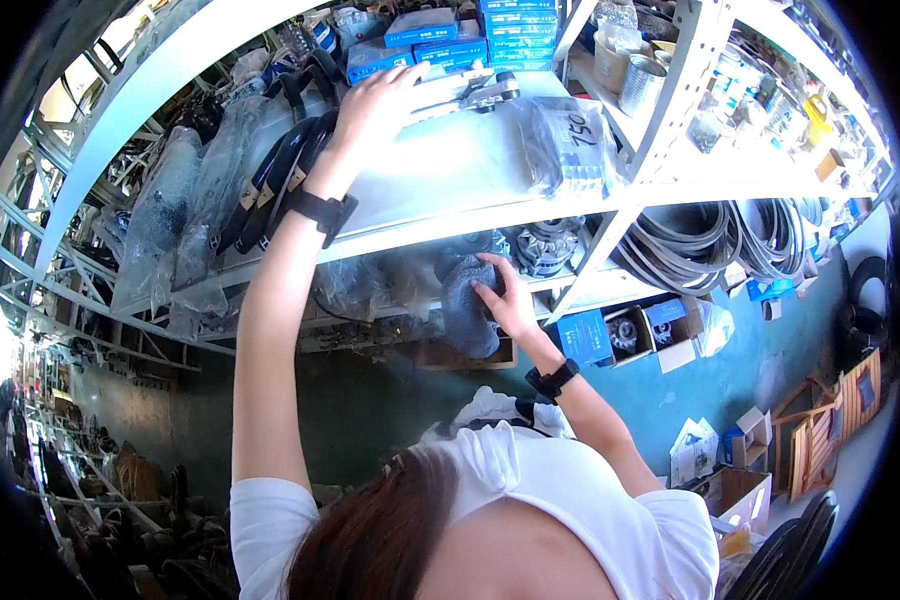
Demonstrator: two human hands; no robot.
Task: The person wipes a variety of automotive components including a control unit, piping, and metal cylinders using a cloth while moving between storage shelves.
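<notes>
Two bare hands work at a white rack. Left of top centre, the left hand [375, 110] reaches over the upper shelf [440, 170], its fingers at the near end of a silver metal part [450, 95] just below the blue boxes [420, 28]; whether they close on it, I cannot tell. At mid-frame, the right hand [507, 302] has its thumb and forefinger partly spread and bent around a grey, bubble-wrapped-looking bundle [465, 325], which hangs below that shelf's front edge. The step in hand looks like handling the bundle while the left hand steadies or braces above. The next move probably calls for a secure right-hand grip and clearance from the shelf edge.
</notes>
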